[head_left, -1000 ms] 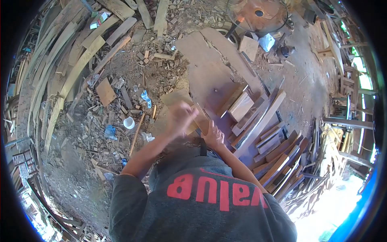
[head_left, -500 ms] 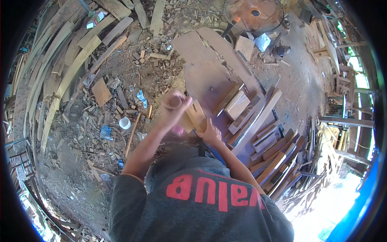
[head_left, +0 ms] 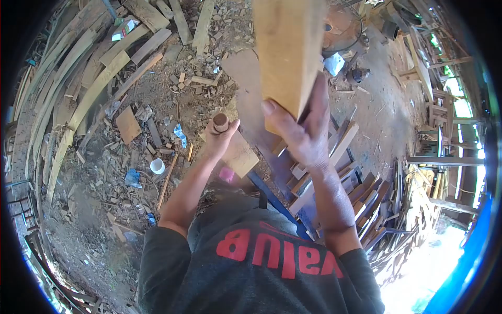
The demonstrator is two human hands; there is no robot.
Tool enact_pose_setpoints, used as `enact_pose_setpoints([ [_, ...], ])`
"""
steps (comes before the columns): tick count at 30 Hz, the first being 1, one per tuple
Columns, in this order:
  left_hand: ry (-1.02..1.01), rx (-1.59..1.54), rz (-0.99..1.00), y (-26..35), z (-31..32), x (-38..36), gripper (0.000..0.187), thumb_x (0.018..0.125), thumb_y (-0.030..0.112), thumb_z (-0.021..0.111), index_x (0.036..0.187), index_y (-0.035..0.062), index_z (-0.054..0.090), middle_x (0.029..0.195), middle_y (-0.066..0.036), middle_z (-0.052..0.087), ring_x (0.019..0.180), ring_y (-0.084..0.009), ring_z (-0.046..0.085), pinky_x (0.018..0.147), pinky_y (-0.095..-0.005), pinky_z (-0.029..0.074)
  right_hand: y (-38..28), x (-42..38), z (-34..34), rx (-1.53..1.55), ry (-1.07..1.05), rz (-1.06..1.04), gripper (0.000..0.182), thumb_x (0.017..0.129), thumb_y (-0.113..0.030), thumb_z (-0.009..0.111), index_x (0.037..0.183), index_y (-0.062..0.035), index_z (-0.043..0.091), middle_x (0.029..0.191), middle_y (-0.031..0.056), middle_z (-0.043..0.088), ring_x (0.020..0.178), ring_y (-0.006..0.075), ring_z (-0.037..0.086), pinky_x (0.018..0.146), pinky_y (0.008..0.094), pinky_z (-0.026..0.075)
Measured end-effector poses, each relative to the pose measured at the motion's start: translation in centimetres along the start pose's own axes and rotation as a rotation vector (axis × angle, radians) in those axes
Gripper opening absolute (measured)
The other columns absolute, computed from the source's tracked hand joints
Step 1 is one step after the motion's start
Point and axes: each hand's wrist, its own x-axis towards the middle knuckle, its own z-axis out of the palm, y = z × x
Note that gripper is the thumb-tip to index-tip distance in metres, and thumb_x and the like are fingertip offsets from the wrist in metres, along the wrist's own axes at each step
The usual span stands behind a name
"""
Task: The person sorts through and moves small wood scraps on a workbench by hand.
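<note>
My left hand is closed around a round wooden handle, seen end on; the rest of it is hidden below the fist. My right hand grips a thick, pale wooden block by its lower end, thumb on one side and fingers on the other. The block is raised close to the camera, and its far end passes out of the top of the view. Between my forearms, a flat board lies in front of my lap, with a small pink thing beside it.
Stacked timber lies to my right, and long planks line the left side. Wood scraps and litter cover the ground, with a white cup on the left. A round-topped stand is partly behind the block.
My right hand has lifted the wooden block from the board up towards the camera. My left hand has dropped slightly away from it, still holding the round handle.
</note>
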Motion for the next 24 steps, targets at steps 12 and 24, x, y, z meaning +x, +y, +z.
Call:
enact_pose_setpoints([
  [12, 0.585, -0.540, -0.227, -0.4, 1.5, 1.4, 0.027, 0.079, -0.007, 0.061, 0.103, 0.0040, 0.064, 0.096, -0.002, 0.068, 0.084, -0.0060, 0.063, 0.069, -0.0213, 0.050, -2.8, 2.1, 3.0, -0.296, -0.296, -0.244, 0.057, 0.074, -0.030, 0.077, 0.112, 0.0003, 0.047, 0.097, 0.0219, 0.061, 0.087, 0.0391, 0.064, 0.076, 0.0449, 0.050],
  [24, 0.176, -0.348, 0.047, -0.7, 0.2, 0.7, 0.014, 0.082, -0.001, 0.072, 0.091, 0.0052, 0.062, 0.082, 0.002, 0.065, 0.077, -0.0065, 0.061, 0.070, -0.0225, 0.051, -2.8, 2.5, 3.1, -0.134, -0.146, -0.224, 0.056, 0.077, -0.032, 0.076, 0.111, 0.0015, 0.048, 0.087, 0.0191, 0.060, 0.079, 0.0344, 0.062, 0.074, 0.0421, 0.049],
])
